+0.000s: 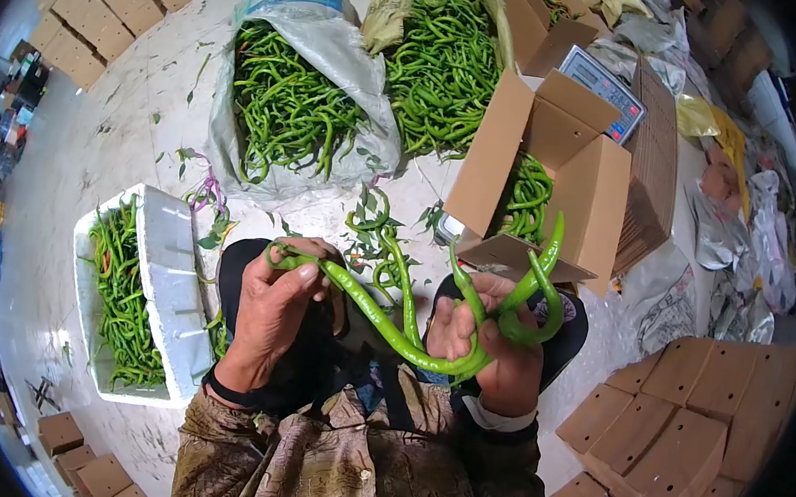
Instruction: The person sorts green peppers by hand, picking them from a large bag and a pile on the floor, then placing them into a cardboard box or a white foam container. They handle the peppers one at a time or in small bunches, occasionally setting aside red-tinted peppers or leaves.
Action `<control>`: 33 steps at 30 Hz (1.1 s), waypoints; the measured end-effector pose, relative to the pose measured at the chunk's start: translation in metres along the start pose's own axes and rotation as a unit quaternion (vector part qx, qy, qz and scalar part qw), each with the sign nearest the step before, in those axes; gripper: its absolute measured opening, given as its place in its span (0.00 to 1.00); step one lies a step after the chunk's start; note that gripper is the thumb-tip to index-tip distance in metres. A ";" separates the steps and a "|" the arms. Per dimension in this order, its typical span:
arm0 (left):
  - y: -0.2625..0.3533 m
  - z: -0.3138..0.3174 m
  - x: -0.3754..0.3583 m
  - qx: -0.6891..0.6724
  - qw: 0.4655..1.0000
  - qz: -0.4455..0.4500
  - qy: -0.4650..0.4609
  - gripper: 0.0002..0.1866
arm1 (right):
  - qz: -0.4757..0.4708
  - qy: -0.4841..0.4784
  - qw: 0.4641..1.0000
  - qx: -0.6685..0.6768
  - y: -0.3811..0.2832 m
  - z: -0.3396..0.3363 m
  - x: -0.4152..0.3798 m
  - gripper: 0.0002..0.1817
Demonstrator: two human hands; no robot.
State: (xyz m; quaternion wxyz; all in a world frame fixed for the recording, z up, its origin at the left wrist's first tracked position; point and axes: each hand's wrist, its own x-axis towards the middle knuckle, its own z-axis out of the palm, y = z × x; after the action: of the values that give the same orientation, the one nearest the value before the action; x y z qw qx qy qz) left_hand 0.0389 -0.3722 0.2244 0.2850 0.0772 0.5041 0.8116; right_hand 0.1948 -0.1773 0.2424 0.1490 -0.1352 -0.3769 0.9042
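Note:
Between thumb and fingers, my left hand [282, 297] pinches the stem end of a long green chili pepper [378, 318]. That pepper stretches across to my right hand [507, 372], where its far part lies against other curled green chili peppers [558, 310] held there. My right palm faces up with the fingers bent around them. Loose peppers and leaves [405, 278] lie on the floor beyond and between my hands. An open cardboard box [592, 194] with green peppers [527, 198] inside stands just past my right hand.
Two large open sacks of peppers, one white [305, 169] and one yellowish [387, 11], lie ahead. A white foam box [167, 295] of peppers stands at left. A scale [611, 87] sits behind the cardboard box. Stacked cartons [664, 452] fill the lower right.

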 end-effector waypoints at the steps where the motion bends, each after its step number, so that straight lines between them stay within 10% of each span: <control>1: 0.001 0.001 -0.002 -0.002 1.000 -0.004 -0.004 0.12 | -0.003 0.015 1.000 -0.003 -0.001 -0.002 -0.001 0.24; 8: 0.018 0.023 -0.020 0.175 0.984 0.038 -0.008 0.32 | -0.093 0.047 0.994 -0.045 -0.034 -0.034 0.005 0.28; 13: 0.056 0.004 -0.021 0.258 0.966 0.022 0.015 0.13 | -0.237 0.190 0.933 -0.192 -0.110 -0.047 0.030 0.25; 17: 0.058 -0.065 0.030 0.352 0.933 0.051 0.053 0.15 | -0.132 0.178 0.866 -0.449 -0.132 -0.126 0.064 0.24; 19: 0.040 -0.096 0.058 0.406 0.911 0.024 0.073 0.15 | -0.229 0.190 0.480 -0.825 -0.126 -0.133 0.058 0.23; 22: -0.045 -0.188 0.103 0.433 0.902 -0.006 -0.002 0.19 | -0.082 0.161 0.675 -0.716 -0.096 -0.062 0.045 0.21; 23: -0.082 -0.208 0.115 0.454 0.890 -0.011 -0.030 0.22 | -0.064 0.150 0.813 -0.559 -0.055 -0.071 0.044 0.17; 24: -0.108 -0.202 0.125 0.473 0.879 0.009 -0.061 0.24 | 0.016 0.063 0.752 -0.656 -0.018 -0.102 0.042 0.13; 25: -0.133 -0.196 0.138 0.506 0.858 0.009 -0.090 0.26 | 0.097 0.085 0.827 -0.547 0.019 -0.088 0.052 0.19; 26: -0.147 -0.178 0.152 0.545 0.829 0.025 -0.121 0.30 | 0.226 0.121 0.952 -0.167 0.080 -0.127 0.050 0.22; 27: -0.167 -0.175 0.171 0.595 0.776 0.114 -0.174 0.34 | 0.294 0.127 0.913 -0.253 0.136 -0.151 0.043 0.19; 29: -0.204 -0.164 0.206 0.626 0.744 0.134 -0.194 0.39 | 0.549 0.322 0.771 0.027 0.219 -0.197 0.045 0.19; 32: -0.251 -0.158 0.255 0.651 0.709 0.141 -0.232 0.46 | 0.595 0.287 0.741 -0.123 0.331 -0.256 0.004 0.19; 33: -0.269 -0.159 0.266 0.658 0.700 0.138 -0.241 0.48 | 0.418 0.139 0.859 -0.263 0.319 -0.243 0.005 0.19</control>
State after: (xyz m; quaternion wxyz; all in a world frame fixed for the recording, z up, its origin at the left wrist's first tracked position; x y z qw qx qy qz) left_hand -0.1432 -0.2627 -0.1266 0.1579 0.5065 0.8075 0.2578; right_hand 0.2229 -0.2341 -0.1535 -0.2329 -0.4379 -0.4844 0.7206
